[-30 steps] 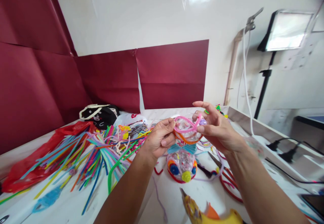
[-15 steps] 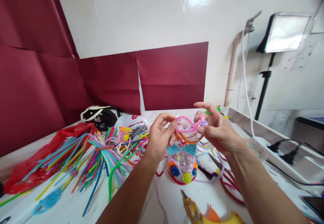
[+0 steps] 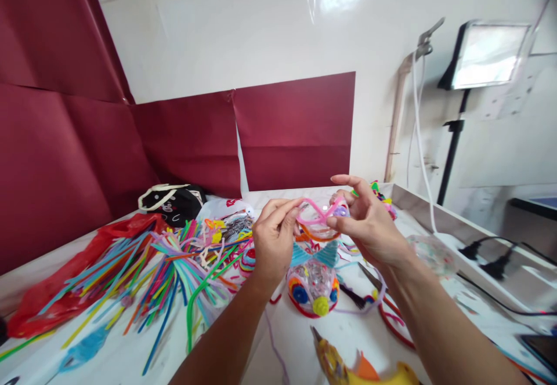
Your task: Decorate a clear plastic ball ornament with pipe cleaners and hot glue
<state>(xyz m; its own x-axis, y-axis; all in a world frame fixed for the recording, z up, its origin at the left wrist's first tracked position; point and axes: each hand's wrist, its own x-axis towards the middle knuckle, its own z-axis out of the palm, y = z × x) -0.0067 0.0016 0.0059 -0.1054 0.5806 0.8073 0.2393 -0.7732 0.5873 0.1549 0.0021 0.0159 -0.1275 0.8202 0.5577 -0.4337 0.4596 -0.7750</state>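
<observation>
Between my two hands is a clear plastic piece trimmed with orange and pink pipe cleaners. Its pink pipe cleaner (image 3: pixel 311 221) is bent into a loop that crosses over itself. My left hand (image 3: pixel 276 231) pinches the loop's left side with thumb and forefinger. On the other side my right hand (image 3: pixel 368 217) has its thumb against the pink strand near a small purple part, with the forefinger raised. Just below sits a clear animal-like figure (image 3: pixel 314 283) with blue eyes, a yellow nose and light-blue ears, standing on the white table (image 3: pixel 256 344).
Many coloured pipe cleaners (image 3: pixel 174 275) spread across the left, partly on a red plastic bag (image 3: pixel 100 246). A yellow glue gun (image 3: pixel 348 367) lies in front. Red-handled scissors (image 3: pixel 394 324) rest at right, near cables and plugs (image 3: pixel 496 266). A black bag (image 3: pixel 174 205) stands behind.
Both hands and the clear piece have shifted slightly left. The pink loop has tilted and looks flatter, its crossing now more V-shaped. My right thumb stays against it.
</observation>
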